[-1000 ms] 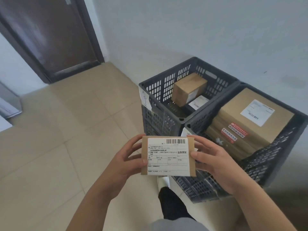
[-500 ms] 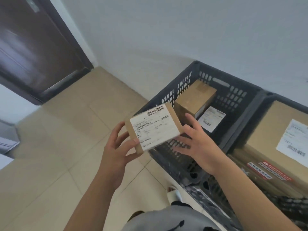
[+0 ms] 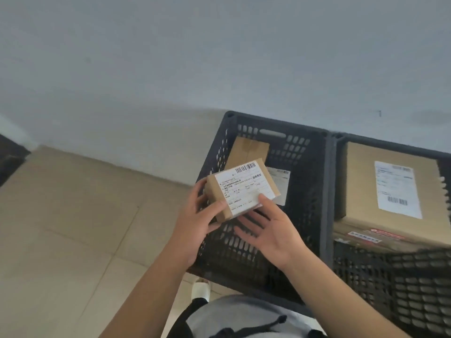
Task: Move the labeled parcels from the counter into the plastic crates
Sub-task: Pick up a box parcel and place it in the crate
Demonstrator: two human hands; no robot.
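Both hands have carried the labeled parcel (image 3: 242, 189) over the left crate (image 3: 314, 181), left hand (image 3: 195, 223) gripping at nine o'clock, right hand (image 3: 273, 230) spread beneath, ready to drop.

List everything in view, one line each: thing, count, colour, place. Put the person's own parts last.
held parcel: 1, brown with white label, above left crate
left crate: 1, dark grey, on floor by wall
right crate: 1, dark grey, touching left crate
small box: 1, brown, inside left crate
white-label parcel: 1, inside left crate
large boxes: 2 visible, brown, stacked in right crate
left hand: grips held parcel
right hand: fingers spread, thumb on label
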